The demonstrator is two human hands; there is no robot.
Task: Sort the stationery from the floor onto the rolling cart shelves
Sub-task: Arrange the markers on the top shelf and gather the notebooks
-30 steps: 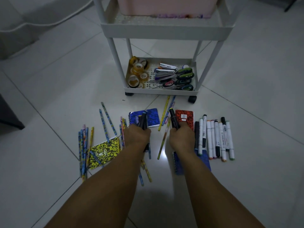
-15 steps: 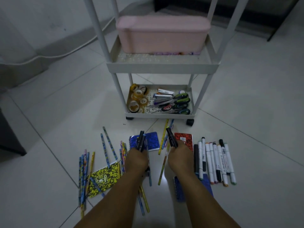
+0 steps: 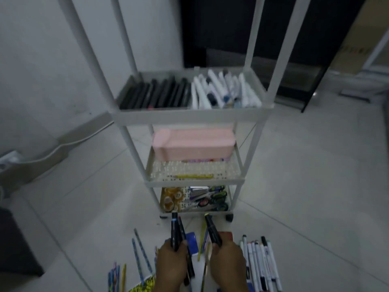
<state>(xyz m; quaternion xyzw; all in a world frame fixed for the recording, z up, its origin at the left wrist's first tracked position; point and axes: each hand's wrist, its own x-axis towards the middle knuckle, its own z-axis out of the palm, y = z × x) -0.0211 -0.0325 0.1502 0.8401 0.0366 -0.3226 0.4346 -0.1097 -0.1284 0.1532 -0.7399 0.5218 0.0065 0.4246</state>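
My left hand (image 3: 172,264) grips two black markers (image 3: 176,231) that point up toward the cart. My right hand (image 3: 228,263) grips one black marker (image 3: 212,229). Both hands are low in the view, above the floor in front of the white rolling cart (image 3: 190,116). The cart's top shelf holds black markers (image 3: 155,93) on the left and white markers (image 3: 225,91) on the right. White markers (image 3: 261,264) lie on the floor right of my right hand. Patterned pencils (image 3: 140,249) lie on the left. A blue notebook (image 3: 192,242) shows between my hands.
A pink box (image 3: 193,144) and a yellow pencil (image 3: 193,176) sit on the middle shelf. The bottom shelf holds tape rolls (image 3: 171,198) and scissors (image 3: 214,198). A grey wall stands left; dark furniture (image 3: 273,39) stands behind the cart.
The view has tilted up, bringing the cart's top shelf into sight. Both hands have lifted off the floor with the black markers still in them.
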